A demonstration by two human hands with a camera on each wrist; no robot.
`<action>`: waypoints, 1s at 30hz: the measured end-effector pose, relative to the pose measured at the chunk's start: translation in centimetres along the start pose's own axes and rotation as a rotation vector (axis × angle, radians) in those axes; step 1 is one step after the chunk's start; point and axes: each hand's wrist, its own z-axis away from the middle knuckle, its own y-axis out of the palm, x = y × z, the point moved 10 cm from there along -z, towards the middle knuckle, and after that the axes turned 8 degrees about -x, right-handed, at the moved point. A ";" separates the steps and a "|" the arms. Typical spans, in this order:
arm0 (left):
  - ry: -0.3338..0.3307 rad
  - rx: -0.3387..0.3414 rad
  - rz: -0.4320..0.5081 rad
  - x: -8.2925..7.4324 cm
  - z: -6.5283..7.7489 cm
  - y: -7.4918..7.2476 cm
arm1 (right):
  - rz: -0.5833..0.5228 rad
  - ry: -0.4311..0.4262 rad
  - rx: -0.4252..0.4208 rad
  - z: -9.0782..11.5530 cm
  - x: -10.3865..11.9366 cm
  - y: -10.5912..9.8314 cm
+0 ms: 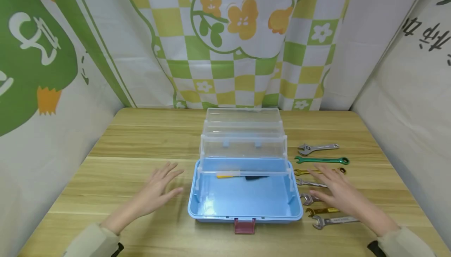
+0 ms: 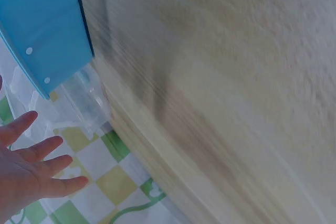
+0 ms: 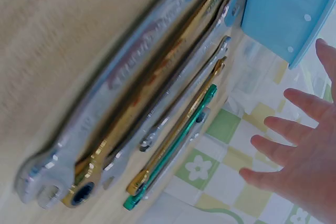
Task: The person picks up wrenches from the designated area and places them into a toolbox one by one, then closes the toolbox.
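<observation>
A blue toolbox (image 1: 243, 200) stands with its lid raised and its see-through trays (image 1: 243, 146) lifted over the back. Under the trays lie a yellow item (image 1: 224, 176) and a black one (image 1: 254, 178), partly hidden. To the box's left, my left hand (image 1: 156, 190) hovers over the table, fingers spread, holding nothing. On the other side my right hand (image 1: 340, 191) is spread above a row of wrenches and covers parts of some. The row includes an adjustable wrench (image 1: 318, 148), a green wrench (image 1: 322, 160), a gold wrench (image 3: 147, 95) and a large silver wrench (image 3: 113, 82).
A wooden table (image 1: 151, 132) carries everything. A checked, flowered curtain (image 1: 243, 73) hangs behind it, with printed cloth walls on both sides. A dark red latch (image 1: 244, 226) juts from the box's front edge.
</observation>
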 end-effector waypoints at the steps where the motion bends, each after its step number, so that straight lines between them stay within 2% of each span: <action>1: -0.009 -0.006 0.023 0.0 0.0 0.0 | -0.013 0.003 -0.003 0.0 0.0 0.0; 8: -0.164 -0.005 0.272 0.8 0.0 1.0 | -0.082 0.009 -0.065 0.7 -0.2 -0.2; 11: -0.191 -0.014 0.342 1.0 -0.1 1.2 | -0.130 -0.009 -0.102 1.0 -0.1 -0.5; 16: -0.288 0.029 0.495 1.2 0.1 2.0 | -0.158 -0.036 -0.151 1.3 -0.1 -1.1; 20: -0.373 0.052 0.613 1.3 0.2 2.7 | -0.173 -0.007 -0.129 1.7 -0.7 -0.9; 24: -0.446 0.048 0.691 1.6 0.3 3.4 | -0.194 0.027 -0.111 2.2 -1.4 -0.9; 30: -0.541 0.068 0.842 1.9 0.5 4.6 | -0.240 -0.012 -0.151 3.0 -1.7 -1.6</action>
